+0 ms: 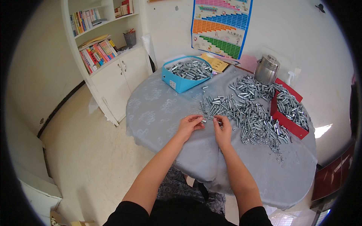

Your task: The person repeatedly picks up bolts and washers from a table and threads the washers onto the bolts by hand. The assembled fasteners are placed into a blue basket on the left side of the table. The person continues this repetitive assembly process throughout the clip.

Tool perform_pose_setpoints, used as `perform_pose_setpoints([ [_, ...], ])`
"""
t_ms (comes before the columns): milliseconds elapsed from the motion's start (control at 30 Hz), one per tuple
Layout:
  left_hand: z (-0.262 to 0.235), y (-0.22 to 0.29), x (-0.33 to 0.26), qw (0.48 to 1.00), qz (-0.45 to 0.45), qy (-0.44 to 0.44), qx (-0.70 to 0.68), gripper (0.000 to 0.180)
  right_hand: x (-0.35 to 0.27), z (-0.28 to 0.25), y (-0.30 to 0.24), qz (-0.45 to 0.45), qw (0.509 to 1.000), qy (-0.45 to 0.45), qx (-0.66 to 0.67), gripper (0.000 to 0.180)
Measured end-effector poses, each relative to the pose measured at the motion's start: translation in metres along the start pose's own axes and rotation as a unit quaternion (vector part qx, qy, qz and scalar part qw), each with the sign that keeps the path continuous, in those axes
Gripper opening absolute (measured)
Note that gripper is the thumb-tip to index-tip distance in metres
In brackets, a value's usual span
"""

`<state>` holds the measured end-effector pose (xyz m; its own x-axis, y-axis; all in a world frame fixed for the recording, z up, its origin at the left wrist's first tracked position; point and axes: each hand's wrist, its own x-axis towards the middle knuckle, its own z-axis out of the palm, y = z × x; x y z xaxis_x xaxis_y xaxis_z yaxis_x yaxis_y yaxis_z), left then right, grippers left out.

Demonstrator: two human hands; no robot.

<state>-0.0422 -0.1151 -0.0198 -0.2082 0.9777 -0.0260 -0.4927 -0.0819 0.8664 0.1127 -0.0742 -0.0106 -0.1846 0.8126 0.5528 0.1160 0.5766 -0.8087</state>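
Observation:
My left hand (189, 125) pinches a small silver metal sleeve (204, 121) at its fingertips, just above the grey tablecloth (162, 113). My right hand (223, 130) is close beside it, its fingers closed on a small metal piece (219, 122) pointed at the sleeve. Both hands hover near the left edge of a big heap of silver metal sleeves and bolts (249, 113) spread over the round table.
A blue box (181, 81) full of metal parts stands at the table's far side. A red tray (284, 118) with more parts lies at the right, a steel pot (267, 69) behind it. A white bookshelf cabinet (113, 71) stands at the left.

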Motion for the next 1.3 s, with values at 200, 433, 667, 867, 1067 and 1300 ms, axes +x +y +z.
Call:
perform_pose_setpoints([
  [200, -0.007, -0.010, 0.007, 1.000, 0.005, -0.022, -0.022, 0.026, -0.002, -0.001, -0.003, -0.052, 0.998, 0.011, -0.035, 0.013],
  [433, -0.006, -0.006, 0.003, 1.000, 0.014, -0.021, 0.008, 0.025, -0.001, -0.002, 0.003, -0.012, 0.999, 0.032, -0.009, 0.011],
  [667, -0.005, -0.004, 0.004, 1.000, -0.013, -0.010, 0.002, 0.025, 0.000, 0.000, -0.013, 0.045, 0.997, 0.036, 0.042, 0.013],
  [867, -0.003, 0.013, 0.027, 0.997, -0.071, 0.004, -0.014, 0.025, 0.022, -0.002, -0.017, 0.091, 0.989, 0.010, 0.114, 0.011],
  [1067, 0.002, -0.002, 0.045, 0.992, -0.059, -0.035, -0.103, 0.019, 0.046, -0.006, -0.001, 0.081, 0.993, 0.015, 0.085, 0.015],
  [1300, 0.002, -0.006, 0.041, 0.992, -0.070, -0.053, -0.094, 0.014, 0.046, -0.001, 0.016, 0.096, 0.989, 0.002, 0.111, 0.015],
])
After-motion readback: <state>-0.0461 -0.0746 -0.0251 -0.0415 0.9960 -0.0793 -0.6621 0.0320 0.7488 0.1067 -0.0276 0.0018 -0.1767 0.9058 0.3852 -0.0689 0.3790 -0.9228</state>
